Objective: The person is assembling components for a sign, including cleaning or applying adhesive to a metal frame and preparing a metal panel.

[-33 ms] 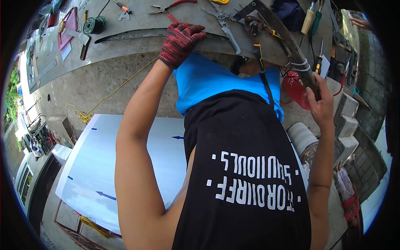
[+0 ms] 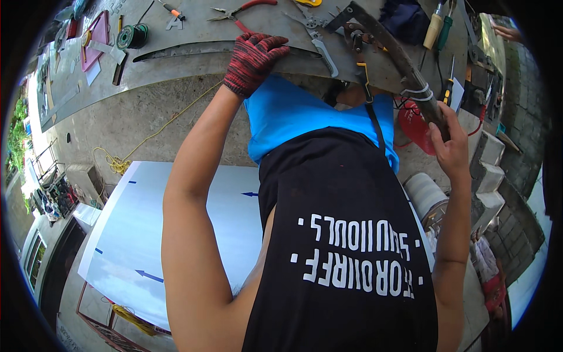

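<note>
My left hand (image 2: 256, 63), in a red and black knitted glove, is closed over a long, thin, curved dark metal strip (image 2: 187, 49) near the table's close edge. Its fingertips point right, and the grip's underside is hidden. Bare, my right hand (image 2: 450, 144) wraps round the lower end of a long dark metal bar (image 2: 399, 53) with pale ties about it. The bar slants up and left over the table, ending in an angular dark head. Beside that head lies a rusty metal linkage (image 2: 355, 35) near an orange and black tool handle (image 2: 365, 79).
The grey metal table (image 2: 176, 73) carries red-handled pliers (image 2: 237, 10), grey snips (image 2: 321, 50), a green wire spool (image 2: 132, 36) and screwdrivers (image 2: 448, 88). A red round object (image 2: 415, 126) sits below the bar. Behind me lies a large white-blue panel (image 2: 193, 234); yellow cord (image 2: 120, 164) trails on the floor.
The bar has shifted slightly left and toward me at its upper end, with my right hand still round it. My left hand has stayed in place.
</note>
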The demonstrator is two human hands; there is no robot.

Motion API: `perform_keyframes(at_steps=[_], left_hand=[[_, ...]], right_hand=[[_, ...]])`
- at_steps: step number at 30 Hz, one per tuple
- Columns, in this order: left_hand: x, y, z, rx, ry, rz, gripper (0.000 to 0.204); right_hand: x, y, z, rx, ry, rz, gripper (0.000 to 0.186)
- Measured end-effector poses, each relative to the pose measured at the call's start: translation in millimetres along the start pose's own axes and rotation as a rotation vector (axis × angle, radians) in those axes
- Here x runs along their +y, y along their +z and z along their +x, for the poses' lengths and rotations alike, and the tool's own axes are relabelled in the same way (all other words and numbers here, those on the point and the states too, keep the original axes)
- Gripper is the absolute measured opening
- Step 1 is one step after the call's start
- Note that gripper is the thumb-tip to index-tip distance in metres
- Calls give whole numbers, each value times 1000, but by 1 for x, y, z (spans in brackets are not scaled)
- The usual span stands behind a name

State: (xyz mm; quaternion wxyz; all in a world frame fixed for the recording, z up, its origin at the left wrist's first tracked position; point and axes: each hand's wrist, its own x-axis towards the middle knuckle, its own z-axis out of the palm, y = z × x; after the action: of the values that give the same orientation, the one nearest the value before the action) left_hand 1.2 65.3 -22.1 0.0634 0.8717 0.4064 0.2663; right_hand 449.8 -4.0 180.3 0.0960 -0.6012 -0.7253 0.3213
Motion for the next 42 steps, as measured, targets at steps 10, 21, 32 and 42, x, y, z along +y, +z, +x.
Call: perform_keyframes(at_steps=[10,21,32,42], left_hand=[[2,-7,0,-11,13,18,26],[5,-8,16,-52,7,15,25],[3,-11,1,-46,41,42,32],[10,-11,9,-119,6,61,29]], right_hand=[[7,9,38,-152,-201,-5,47],[27,4,62,-135,-283,5,52],[118,-55,15,822,223,505,35],[365,-120,3,1008,668,107,41]])
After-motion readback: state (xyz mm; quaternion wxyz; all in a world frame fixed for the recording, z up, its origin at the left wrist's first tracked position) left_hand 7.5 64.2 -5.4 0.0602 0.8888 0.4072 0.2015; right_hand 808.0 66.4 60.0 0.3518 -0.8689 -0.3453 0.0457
